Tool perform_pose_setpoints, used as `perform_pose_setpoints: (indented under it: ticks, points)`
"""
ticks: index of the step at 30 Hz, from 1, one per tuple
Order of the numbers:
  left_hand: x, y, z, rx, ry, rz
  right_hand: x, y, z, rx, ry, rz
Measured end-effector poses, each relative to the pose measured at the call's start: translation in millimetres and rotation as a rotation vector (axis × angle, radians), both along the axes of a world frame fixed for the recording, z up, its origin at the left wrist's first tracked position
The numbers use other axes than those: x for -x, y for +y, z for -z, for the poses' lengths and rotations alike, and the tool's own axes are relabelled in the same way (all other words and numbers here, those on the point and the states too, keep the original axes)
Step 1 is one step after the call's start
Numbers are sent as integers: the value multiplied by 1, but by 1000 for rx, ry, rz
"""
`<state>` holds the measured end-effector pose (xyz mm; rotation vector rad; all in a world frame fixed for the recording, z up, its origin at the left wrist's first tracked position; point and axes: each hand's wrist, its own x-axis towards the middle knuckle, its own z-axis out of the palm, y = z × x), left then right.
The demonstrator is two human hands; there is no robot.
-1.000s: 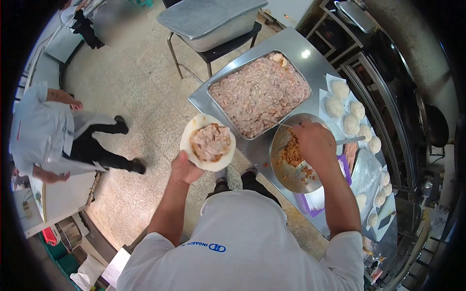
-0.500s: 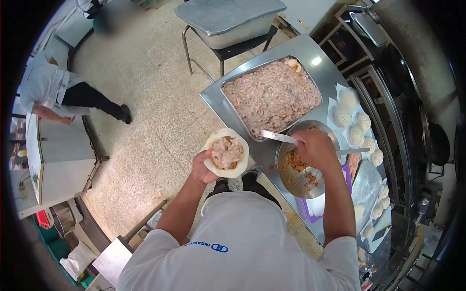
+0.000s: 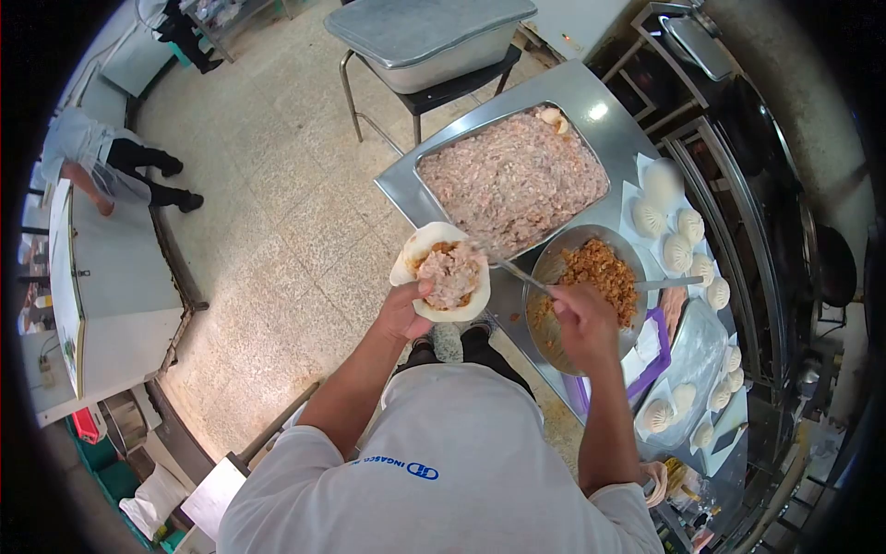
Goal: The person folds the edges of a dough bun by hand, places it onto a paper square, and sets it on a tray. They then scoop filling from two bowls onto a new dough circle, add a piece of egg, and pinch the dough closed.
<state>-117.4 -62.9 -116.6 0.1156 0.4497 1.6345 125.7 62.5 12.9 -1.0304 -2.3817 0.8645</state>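
My left hand cups a round white dough wrapper heaped with pinkish minced filling and a little orange filling. My right hand grips a thin metal spatula whose tip reaches into the wrapper's filling. Just right of the wrapper sits a round steel bowl holding orange-brown filling. Behind it a large rectangular steel tray is full of pale minced meat.
Several pleated white buns lie on paper along the steel table's right side. A lidded steel tub rests on a stool behind. Another person bends by a white counter at far left. Black racks run on the right.
My right hand left the bowl and brought the spatula tip across into the wrapper. My left hand shifted the wrapper slightly right. The person at left moved farther away.
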Motion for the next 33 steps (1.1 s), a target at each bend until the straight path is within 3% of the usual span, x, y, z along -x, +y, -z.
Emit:
perform_pose_setpoints:
  ticks: [6,11,14,16,20,22,27,30,33]
  points:
    - [5,14,-18,8,109,61,16,-28,-4,-138,8,11]
    - [10,9,-21,-25,29,33,-4,-21,-32,-135,-49,39]
    - [16,10,-18,-21,76,61,4,-18,-22,-98,136,26]
    - [16,11,-23,-7,138,98,14,-14,-15,-90,-69,-98]
    - [18,13,-48,-30,7,17,-2,24,-32,-85,-63,-86]
    - [23,11,-50,-50,-113,-56,-13,60,-31,-70,-82,77]
    - [43,4,-38,135,110,178,-8,147,17,-6,-208,322]
    - [21,0,-42,-146,-44,111,10,173,41,126,-215,345]
    - [5,9,-44,-119,-143,79,35,185,66,90,-120,289]
